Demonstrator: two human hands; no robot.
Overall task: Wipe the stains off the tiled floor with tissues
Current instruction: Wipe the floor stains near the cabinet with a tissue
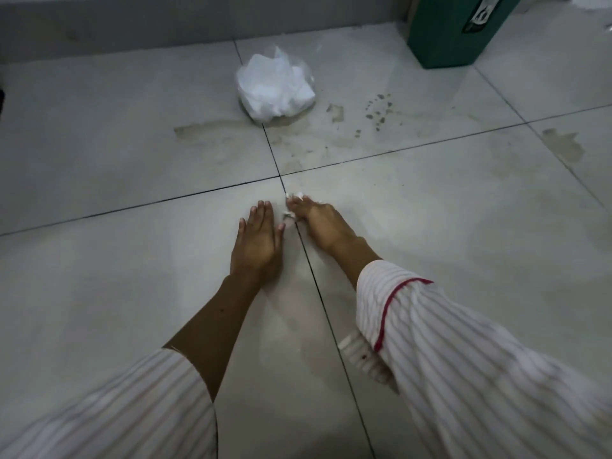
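- Left hand (257,238): I see it flat on the tiled floor (430,243), palm down, fingers spread a little, holding nothing. It reads as a brace, just left of the grout line.
- Tissue (291,207): a small white wad, mostly hidden; bits show at the fingertips and beside the thumb of my right hand (319,223), which presses it to the tile just right of the grout crossing.
- Stains (298,140): they lie ahead of both hands, beyond the cross joint. The brownish smear has its long axis running left to right, from the left tile under the bag of tissues (275,87) toward a cluster of spots (377,111) on the right.
- A separate patch (563,144) sits far right, well apart.
- Judgement: the right hand is nearer and already loaded; the next stroke should go forward and slightly right.
- Green bin (453,31) stands at the far right corner.
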